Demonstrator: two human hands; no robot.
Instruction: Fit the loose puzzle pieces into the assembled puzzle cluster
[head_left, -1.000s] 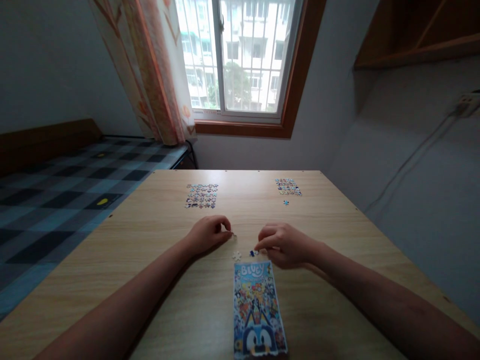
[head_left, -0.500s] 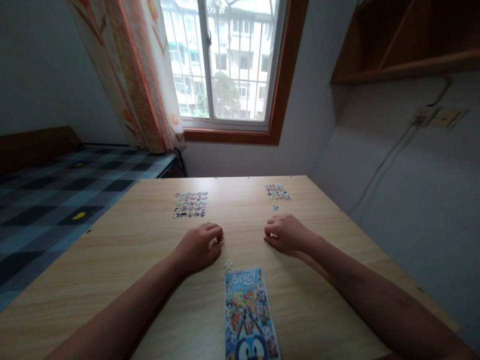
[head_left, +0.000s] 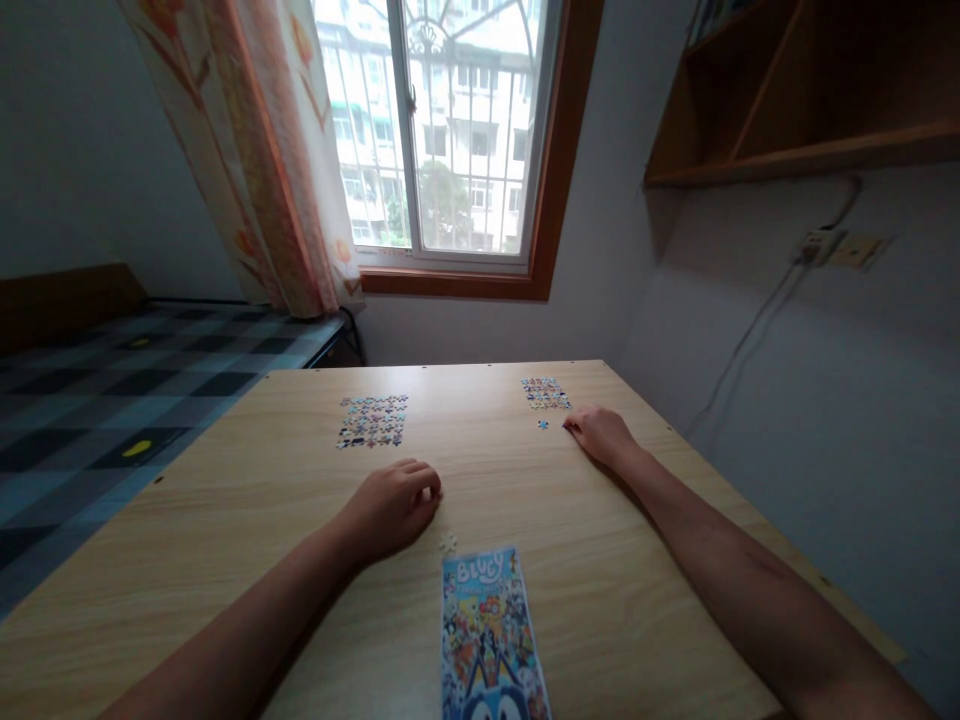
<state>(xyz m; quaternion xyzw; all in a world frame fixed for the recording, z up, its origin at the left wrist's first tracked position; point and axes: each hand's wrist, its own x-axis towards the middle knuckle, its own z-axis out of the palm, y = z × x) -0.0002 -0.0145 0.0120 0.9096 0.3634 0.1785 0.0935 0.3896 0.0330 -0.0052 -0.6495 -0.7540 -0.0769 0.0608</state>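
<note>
Right hand [head_left: 600, 434] pinched narrow, contents unclear; lone piece [head_left: 544, 425] lay just left of its fingertips. Left hand [head_left: 396, 505], curled, contents unclear, farther.

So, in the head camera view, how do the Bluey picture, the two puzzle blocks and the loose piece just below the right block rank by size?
Largest to smallest, as they look:
1. Bluey picture, helped by being nearest
2. Left puzzle block
3. Right puzzle block
4. Loose piece
</note>
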